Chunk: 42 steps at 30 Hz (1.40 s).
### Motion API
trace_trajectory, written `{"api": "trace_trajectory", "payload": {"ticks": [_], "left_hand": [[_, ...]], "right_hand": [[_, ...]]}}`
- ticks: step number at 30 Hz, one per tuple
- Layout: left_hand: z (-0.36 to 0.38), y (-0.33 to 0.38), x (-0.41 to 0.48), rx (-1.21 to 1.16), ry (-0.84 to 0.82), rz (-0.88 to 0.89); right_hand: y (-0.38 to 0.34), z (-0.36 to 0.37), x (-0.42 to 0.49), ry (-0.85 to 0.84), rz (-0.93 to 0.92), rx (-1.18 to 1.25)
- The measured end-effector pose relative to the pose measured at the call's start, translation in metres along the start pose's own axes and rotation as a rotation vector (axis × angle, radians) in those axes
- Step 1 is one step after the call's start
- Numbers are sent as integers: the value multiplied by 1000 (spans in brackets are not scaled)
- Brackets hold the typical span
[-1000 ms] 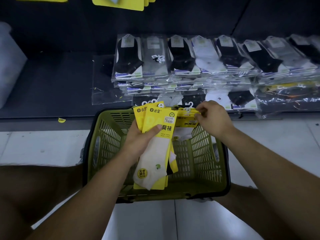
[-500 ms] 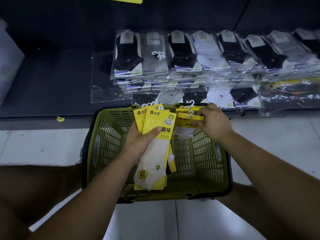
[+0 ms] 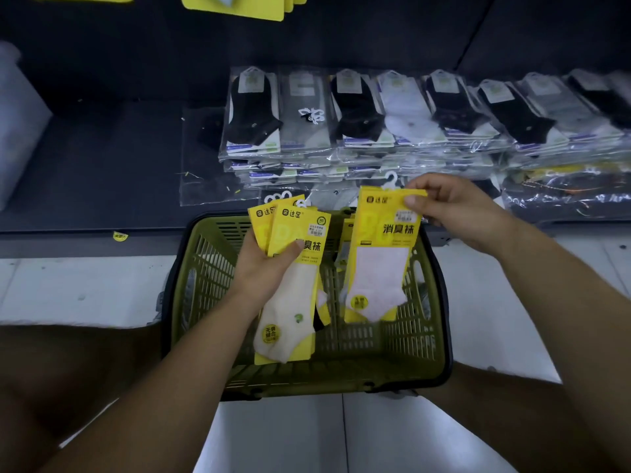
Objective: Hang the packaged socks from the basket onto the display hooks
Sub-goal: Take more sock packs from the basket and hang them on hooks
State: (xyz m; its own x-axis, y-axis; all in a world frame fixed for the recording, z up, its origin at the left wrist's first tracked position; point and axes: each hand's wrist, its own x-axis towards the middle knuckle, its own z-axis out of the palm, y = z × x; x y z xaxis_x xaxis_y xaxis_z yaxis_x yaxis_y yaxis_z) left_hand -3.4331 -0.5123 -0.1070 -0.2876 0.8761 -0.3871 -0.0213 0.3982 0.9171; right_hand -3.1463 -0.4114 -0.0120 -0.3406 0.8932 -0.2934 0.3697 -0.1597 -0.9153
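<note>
Yellow sock pack (image 3: 379,261) hangs upright over the green basket (image 3: 341,380), long axis vertical, with its white plastic hanger (image 3: 390,180) on top. Right hand (image 3: 454,213) pinches the pack's top right corner, thumb on the front card, other fingers behind. Left hand (image 3: 269,268) grips a fan of at least two more yellow packs (image 3: 293,288), thumb across the front, just left of the single pack and apart from it. Hung yellow packs (image 3: 239,5) sit well above, ahead and to the left, at the top edge of view; the hooks themselves aren't visible. My read: right hand feeds the hook, the pack is hanger-up, so the move is up, forward and left. The pinch sits right beside the hanger, so the loop needs to stay clear. Bagged socks (image 3: 358,131) on the dark shelf behind aren't in play.
</note>
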Motion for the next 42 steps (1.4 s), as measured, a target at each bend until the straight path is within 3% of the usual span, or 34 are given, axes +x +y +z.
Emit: {"api": "trace_trajectory", "payload": {"ticks": [4, 7, 12, 16, 20, 21, 23, 26, 31, 42], "left_hand": [[5, 12, -2, 4, 17, 52], [12, 19, -5, -44, -35, 36], [15, 29, -14, -232, -136, -204], [21, 25, -21, -225, -230, -162], [20, 14, -18, -222, -199, -166], [18, 11, -16, -229, -183, -164], [14, 6, -13, -220, -171, -153], [12, 2, -11, -211, -165, -153], [10, -5, -8, -160, -117, -158], [4, -13, -2, -121, -70, -149]], "right_hand": [[-17, 30, 4, 31, -20, 197], [-10, 58, 8, -15, 2, 170], [4, 77, 13, 67, 56, 48], [7, 85, 12, 135, 31, -11], [13, 89, 13, 155, 78, 163], [18, 84, 15, 217, 89, 131], [33, 66, 19, 364, 56, -207], [54, 45, 24, 410, 63, -615], [69, 46, 34, 310, 67, -733], [85, 60, 41, 299, 13, -908]]}}
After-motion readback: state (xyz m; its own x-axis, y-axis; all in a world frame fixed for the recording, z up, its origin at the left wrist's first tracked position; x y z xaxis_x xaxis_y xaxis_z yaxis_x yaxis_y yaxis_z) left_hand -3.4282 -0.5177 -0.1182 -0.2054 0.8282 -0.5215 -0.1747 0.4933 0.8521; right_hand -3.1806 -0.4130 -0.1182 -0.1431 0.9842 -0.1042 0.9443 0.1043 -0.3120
